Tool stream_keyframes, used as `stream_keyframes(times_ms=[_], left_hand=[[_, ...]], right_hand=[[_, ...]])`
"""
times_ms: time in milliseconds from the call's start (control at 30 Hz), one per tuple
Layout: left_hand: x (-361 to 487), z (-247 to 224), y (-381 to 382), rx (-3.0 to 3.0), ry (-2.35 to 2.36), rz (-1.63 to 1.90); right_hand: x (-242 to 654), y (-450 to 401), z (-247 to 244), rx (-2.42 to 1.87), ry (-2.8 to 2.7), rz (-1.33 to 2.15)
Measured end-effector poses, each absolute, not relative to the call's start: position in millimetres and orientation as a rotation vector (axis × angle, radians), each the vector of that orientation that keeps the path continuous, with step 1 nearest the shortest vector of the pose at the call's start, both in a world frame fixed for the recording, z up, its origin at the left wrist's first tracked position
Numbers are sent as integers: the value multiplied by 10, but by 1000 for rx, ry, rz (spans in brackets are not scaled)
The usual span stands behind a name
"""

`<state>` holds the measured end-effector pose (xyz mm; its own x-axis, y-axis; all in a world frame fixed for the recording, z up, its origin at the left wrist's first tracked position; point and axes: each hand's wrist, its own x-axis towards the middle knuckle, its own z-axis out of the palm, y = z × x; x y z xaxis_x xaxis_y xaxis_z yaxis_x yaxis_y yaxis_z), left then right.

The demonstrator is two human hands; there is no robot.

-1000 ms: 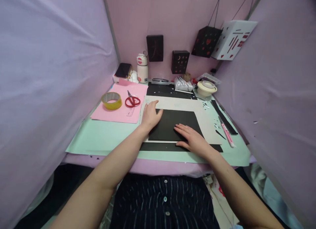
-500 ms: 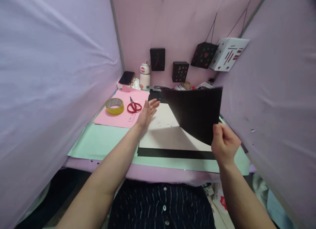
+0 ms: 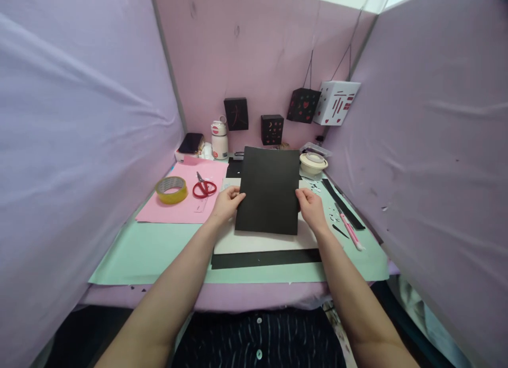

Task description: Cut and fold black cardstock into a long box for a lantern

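Note:
A sheet of black paper (image 3: pixel 269 190) is held upright in portrait form between my two hands, above a white board (image 3: pixel 254 244). My left hand (image 3: pixel 229 201) pinches its left edge, and my right hand (image 3: pixel 310 205) pinches the right edge. Beneath the white board, a black strip (image 3: pixel 265 259) shows along the front. Red-handled scissors (image 3: pixel 204 188) and a roll of yellow tape (image 3: pixel 171 190) lie on pink paper (image 3: pixel 178 213) to the left. A pink craft knife (image 3: pixel 351 231) rests on the right, by a black strip (image 3: pixel 343 204).
A white bottle (image 3: pixel 219 141) and a dark phone (image 3: pixel 191 143) stand at the back left. A cream bowl (image 3: pixel 313 164) is at the back right. Decorated boxes, black (image 3: pixel 304 105) and white (image 3: pixel 337 103), hang by the pink wall. Fabric walls close in both sides.
My left hand, open before, has taken hold of the black sheet's left edge. The sheet has swung from sideways and curved to flat and upright. The view has shifted, showing the knife and bowl.

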<state>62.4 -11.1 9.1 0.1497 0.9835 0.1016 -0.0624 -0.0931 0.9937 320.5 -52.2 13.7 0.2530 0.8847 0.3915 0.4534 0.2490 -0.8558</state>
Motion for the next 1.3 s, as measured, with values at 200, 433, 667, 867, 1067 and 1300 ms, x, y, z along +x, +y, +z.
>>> stream_keyframes(times_ms=[200, 433, 667, 867, 1067, 1300], left_hand=[[662, 89, -190, 1147, 876, 870], [667, 40, -141, 1120, 837, 1014], [656, 121, -258, 1059, 850, 737], [653, 132, -260, 1058, 863, 853], [625, 140, -263, 1053, 795, 799], [566, 171, -137, 768, 708, 1136]], right_hand=[[3176, -450, 8, -1323, -1146, 470], [3152, -476, -68, -1376, -1282, 567], [3159, -464, -63, -1359, -1216, 392], [3081, -510, -90, -1364, -1314, 675], [3070, -521, -87, -1345, -1280, 692], [3105, -587, -121, -1322, -1422, 936]])
